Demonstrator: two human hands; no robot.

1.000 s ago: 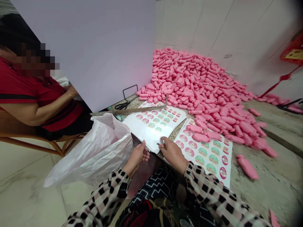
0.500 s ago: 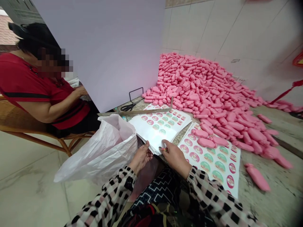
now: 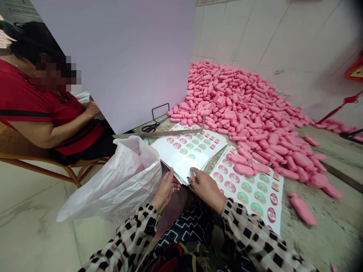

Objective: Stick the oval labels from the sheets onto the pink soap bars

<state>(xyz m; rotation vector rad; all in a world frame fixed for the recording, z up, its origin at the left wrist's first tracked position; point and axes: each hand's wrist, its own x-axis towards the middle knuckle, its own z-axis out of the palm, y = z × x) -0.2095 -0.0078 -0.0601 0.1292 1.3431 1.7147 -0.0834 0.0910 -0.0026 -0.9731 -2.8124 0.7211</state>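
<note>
A stack of white sticker sheets [image 3: 181,151] with round pink and green labels lies at the table's near edge. My left hand [image 3: 166,189] is at the stack's near left corner, its thumb on the paper and its fingers curled beneath. My right hand [image 3: 206,189] is closed by the near right corner, pinching a small colourful object [image 3: 193,179] against the sheets; it is too small to name. Another sticker sheet [image 3: 244,189] lies to the right, with several pink items on its upper part. A metal bar [image 3: 170,132] rests across the stack's far part.
A large heap of pink wrapped items [image 3: 235,102] fills the back right. A translucent plastic bag [image 3: 119,181] hangs at left. Black scissors [image 3: 150,127] lie beside a tall pale panel [image 3: 127,56]. A person in red [image 3: 53,113] sits left.
The whole view has shifted slightly, so the scene sits a little further left. My hands keep nearly the same places at the stack, with the same holds.
</note>
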